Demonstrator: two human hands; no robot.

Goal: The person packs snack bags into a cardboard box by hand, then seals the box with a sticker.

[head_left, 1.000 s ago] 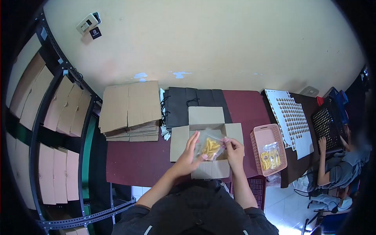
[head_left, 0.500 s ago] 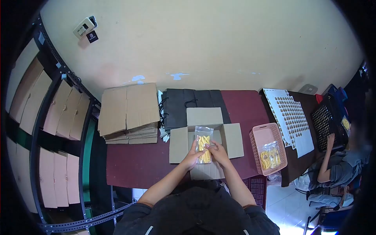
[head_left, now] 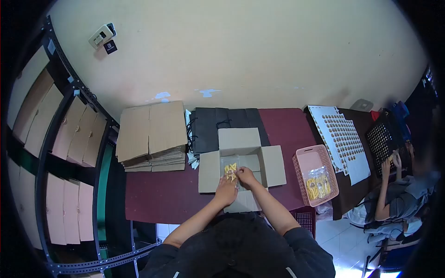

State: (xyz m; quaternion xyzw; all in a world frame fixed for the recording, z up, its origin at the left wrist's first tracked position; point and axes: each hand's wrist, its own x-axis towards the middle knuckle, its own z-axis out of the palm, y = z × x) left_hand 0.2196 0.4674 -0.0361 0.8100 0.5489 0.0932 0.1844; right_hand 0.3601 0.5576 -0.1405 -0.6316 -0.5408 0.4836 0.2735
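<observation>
Left hand point(head_left: 226, 191) and right hand point(head_left: 245, 176), each grip pinched on the clear plastic bag of yellow pieces point(head_left: 230, 170), inside the open brown cardboard box point(head_left: 273, 162) on the maroon counter point(head_left: 157, 192)

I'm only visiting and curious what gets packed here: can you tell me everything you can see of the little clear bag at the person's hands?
The clear bag is a small, glossy pouch of see-through plastic with yellow stick-like pieces inside; what they are is too small to tell. It is down in the open cardboard box, which sits on the dark red table. The left hand and right hand both touch its near end and cover part of it.
</observation>
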